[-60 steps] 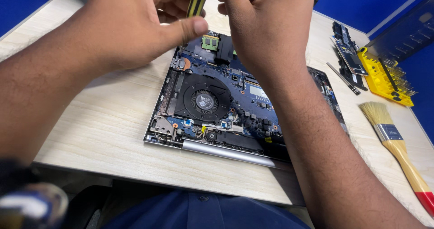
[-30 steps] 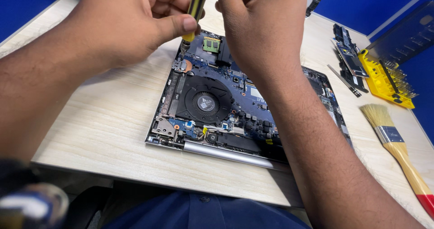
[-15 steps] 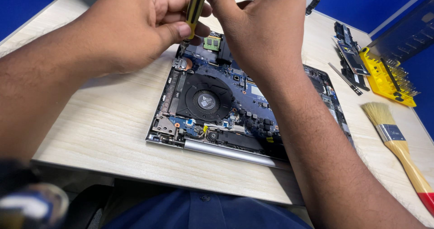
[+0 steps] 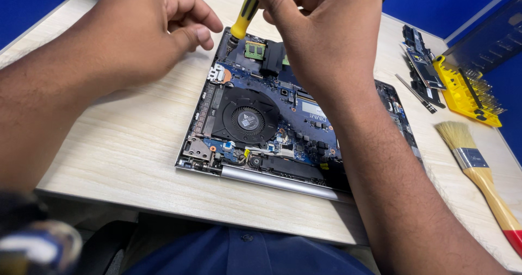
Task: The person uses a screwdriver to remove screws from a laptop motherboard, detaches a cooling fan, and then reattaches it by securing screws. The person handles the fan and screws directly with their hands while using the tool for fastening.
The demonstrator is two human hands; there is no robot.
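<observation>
The right hand (image 4: 326, 30) hides the screwdriver (image 4: 243, 15) handle's top, and its tip is too small to make out.

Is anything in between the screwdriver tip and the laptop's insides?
Nothing visible. The right hand holds the screwdriver, and its tip comes straight down at the far left corner of the open laptop. The left hand is beside it, off to the left, not under the tip.

This looks like an electronics repair workshop. An opened laptop (image 4: 283, 128) lies on a pale wooden worktop (image 4: 125, 144) with its fan (image 4: 246, 118) and circuit board bare. A yellow rack of screwdriver bits (image 4: 462, 90), loose removed parts (image 4: 421, 63) and a paintbrush (image 4: 481, 169) lie beside it, with blue partition walls (image 4: 32, 3) around.
</observation>
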